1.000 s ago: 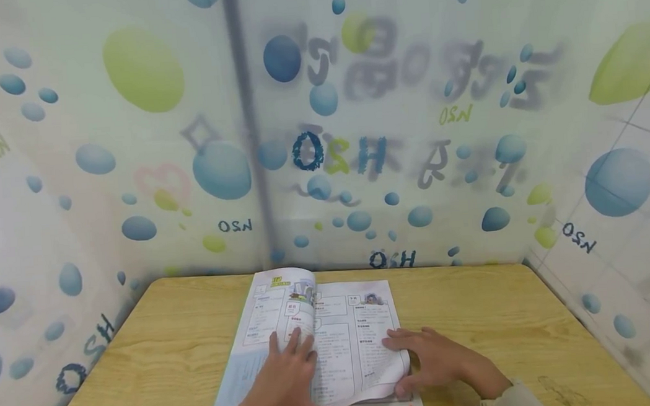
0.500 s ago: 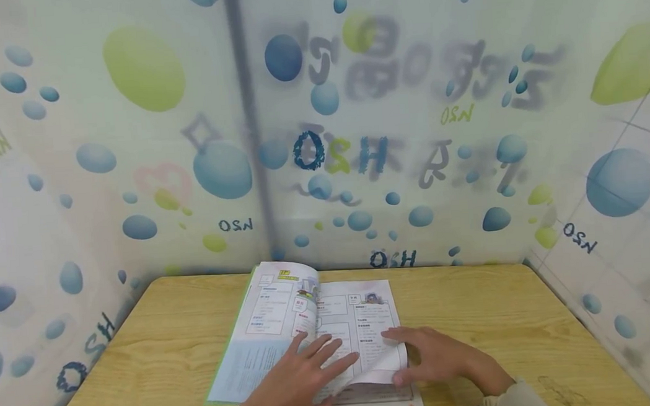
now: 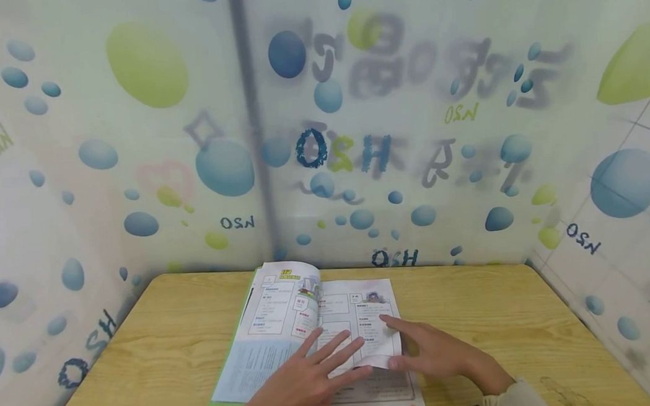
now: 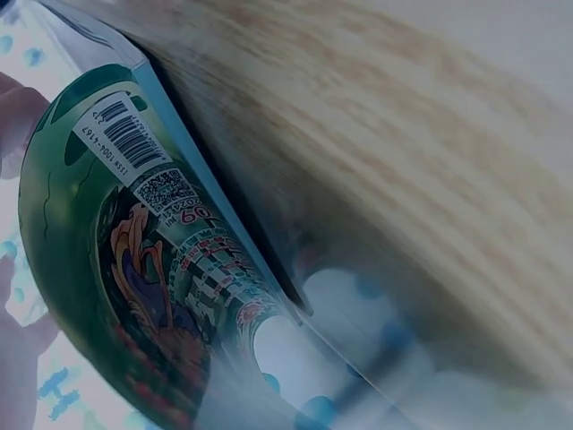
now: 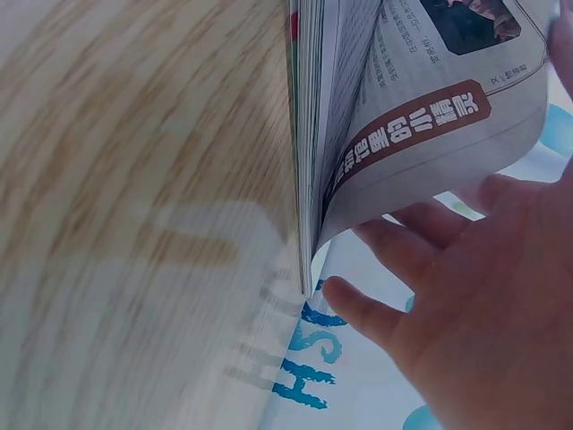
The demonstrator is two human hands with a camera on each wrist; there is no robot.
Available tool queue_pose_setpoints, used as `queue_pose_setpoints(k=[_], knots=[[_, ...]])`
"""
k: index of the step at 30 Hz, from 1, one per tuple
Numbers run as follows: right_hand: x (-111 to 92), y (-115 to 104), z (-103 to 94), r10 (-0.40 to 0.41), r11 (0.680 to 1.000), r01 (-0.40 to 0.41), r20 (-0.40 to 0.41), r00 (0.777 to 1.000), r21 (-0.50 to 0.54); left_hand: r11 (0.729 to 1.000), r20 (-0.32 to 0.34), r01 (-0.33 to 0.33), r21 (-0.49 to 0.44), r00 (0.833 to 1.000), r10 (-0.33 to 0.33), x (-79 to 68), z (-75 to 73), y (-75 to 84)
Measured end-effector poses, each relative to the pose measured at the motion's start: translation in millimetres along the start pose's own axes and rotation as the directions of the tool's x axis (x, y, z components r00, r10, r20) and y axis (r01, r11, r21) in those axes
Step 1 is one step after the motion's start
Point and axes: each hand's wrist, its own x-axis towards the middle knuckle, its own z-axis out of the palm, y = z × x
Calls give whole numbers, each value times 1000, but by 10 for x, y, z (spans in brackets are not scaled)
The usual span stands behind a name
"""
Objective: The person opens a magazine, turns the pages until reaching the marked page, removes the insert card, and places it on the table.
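An open magazine (image 3: 259,362) lies on the wooden table, its left side bowed upward. My right hand (image 3: 443,351) holds the right edge of a lifted page (image 3: 379,339) between fingers and thumb; the page's lower corner curls up off the sheet below. In the right wrist view that page (image 5: 439,152) bends away from the stack, with the hand (image 5: 483,278) beside it. My left hand (image 3: 308,381) is over the lower middle of the magazine, fingers spread and fairly straight. The left wrist view shows the green cover (image 4: 67,197) with a barcode, and blurred fingertips (image 4: 13,116) at the edge.
The wooden table (image 3: 482,299) extends on both sides of the magazine. Behind and beside it hangs a pale curtain (image 3: 327,240) printed with blue and green drops and mirrored H2O lettering. A dark smudge (image 3: 562,390) marks the table at lower right.
My left hand has moved right, off the left page and across the middle. The lifted page's lower corner has risen further, uncovering more of the sheet beneath. My right hand keeps its place at the edge.
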Motion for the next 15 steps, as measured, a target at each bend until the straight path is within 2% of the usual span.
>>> queue_pose_setpoints(k=[4,15], knots=[[-21,-12,-9,-8,1000,8,-21,1000,29,995,-41,-46,89,998,49,8,7,11],[-36,-27,-23,-17,994,23,-53,998,106,987,-32,-81,136,996,86,-6,1,24]])
